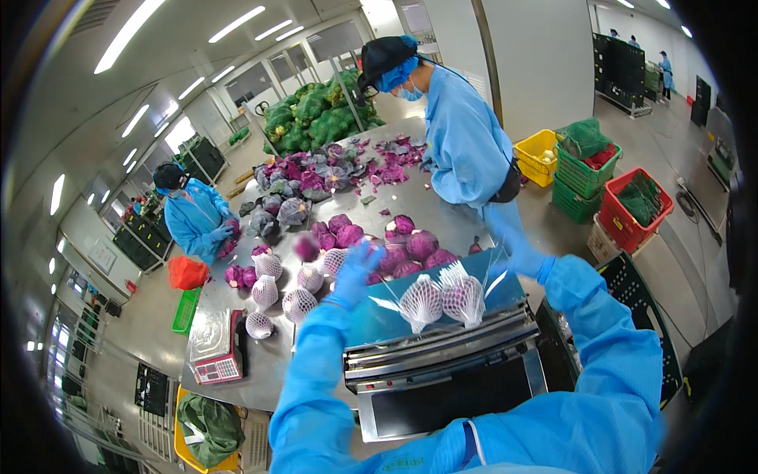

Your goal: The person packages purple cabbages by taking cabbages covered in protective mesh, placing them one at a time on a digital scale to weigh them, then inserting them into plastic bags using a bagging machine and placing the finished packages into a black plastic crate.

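Note:
Two red cabbages in white foam nets, the left one and the right one, sit side by side on the blue-green top of a film wrapping machine. My left hand, in a blue glove, is raised left of them with fingers apart, nothing visible in it. It overlaps the bare red cabbages behind. My right hand, also gloved, is blurred above the machine's right end. Whether it grips the clear film near it I cannot tell. Loose net ends stick out beside both netted cabbages.
Bare red cabbages and netted ones lie on the steel table, with a red scale at left. A co-worker stands at the right edge, another at left. Black crates stand by my right arm.

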{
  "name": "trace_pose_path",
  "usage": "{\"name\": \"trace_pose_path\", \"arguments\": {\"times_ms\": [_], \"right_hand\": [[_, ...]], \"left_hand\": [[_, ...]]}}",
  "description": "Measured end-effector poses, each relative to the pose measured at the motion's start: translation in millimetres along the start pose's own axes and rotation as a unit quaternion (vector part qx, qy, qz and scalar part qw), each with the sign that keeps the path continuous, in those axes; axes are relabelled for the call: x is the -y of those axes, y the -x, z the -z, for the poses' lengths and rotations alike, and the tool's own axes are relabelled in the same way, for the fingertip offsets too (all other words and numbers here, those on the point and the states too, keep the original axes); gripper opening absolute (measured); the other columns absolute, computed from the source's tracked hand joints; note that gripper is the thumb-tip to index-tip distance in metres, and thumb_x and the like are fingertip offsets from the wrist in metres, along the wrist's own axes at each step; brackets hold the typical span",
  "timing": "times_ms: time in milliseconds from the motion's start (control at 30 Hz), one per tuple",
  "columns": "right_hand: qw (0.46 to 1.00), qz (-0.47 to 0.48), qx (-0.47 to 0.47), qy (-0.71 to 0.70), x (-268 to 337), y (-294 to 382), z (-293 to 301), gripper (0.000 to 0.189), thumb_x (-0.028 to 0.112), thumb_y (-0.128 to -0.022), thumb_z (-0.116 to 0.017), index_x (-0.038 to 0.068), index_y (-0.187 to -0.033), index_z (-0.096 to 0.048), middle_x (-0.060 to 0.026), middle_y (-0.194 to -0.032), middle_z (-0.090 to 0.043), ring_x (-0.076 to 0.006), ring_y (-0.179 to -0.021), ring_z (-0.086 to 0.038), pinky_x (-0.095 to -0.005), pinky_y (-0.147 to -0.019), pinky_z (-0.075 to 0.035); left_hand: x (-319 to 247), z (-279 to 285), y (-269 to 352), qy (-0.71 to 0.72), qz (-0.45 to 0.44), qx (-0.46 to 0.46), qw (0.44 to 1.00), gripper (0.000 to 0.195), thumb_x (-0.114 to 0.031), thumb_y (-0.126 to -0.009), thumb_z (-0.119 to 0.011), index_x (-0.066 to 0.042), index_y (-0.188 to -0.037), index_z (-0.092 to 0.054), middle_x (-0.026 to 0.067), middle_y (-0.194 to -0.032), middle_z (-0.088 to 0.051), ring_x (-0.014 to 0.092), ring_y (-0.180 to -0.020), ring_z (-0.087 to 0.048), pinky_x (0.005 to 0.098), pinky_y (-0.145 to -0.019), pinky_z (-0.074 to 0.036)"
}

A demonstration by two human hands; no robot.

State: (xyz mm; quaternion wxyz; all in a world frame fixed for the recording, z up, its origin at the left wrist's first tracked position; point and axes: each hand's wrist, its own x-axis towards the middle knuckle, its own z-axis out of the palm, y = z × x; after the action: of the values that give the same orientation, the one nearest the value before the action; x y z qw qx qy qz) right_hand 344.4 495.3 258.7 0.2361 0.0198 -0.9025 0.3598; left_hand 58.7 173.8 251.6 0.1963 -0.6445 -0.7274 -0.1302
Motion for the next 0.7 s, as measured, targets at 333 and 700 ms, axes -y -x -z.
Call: {"name": "trace_pose_path", "arguments": {"times_ms": [333, 700], "right_hand": [[0.941, -0.083, 0.139, -0.297, -37, 36, -109, 0.131, 0.010, -0.052, -0.090, 0.006, -0.146, 0.001, -0.0137, -0.144, -0.031, -0.0199, -0.128, -0.038, -0.0363, -0.107, -0.032], [0.694, -0.370, 0.239, -0.570, 80, 156, -102, 0.068, 0.051, -0.092, -0.046, 0.003, -0.138, -0.034, -0.0121, -0.134, -0.047, -0.0208, -0.119, -0.049, -0.0327, -0.104, -0.036]], "left_hand": [[-73, -130, 55, 0.829, 0.425, 0.043, 0.360, 0.042, -0.008, -0.085, -0.061, -0.002, -0.126, -0.051, 0.0109, -0.122, -0.056, 0.019, -0.106, -0.057, 0.0355, -0.094, -0.047], [-214, 24, 130, 0.657, 0.174, 0.337, 0.651, 0.057, -0.023, -0.084, -0.066, -0.003, -0.132, -0.044, 0.0104, -0.128, -0.052, 0.023, -0.117, -0.049, 0.0332, -0.103, -0.037]]}}
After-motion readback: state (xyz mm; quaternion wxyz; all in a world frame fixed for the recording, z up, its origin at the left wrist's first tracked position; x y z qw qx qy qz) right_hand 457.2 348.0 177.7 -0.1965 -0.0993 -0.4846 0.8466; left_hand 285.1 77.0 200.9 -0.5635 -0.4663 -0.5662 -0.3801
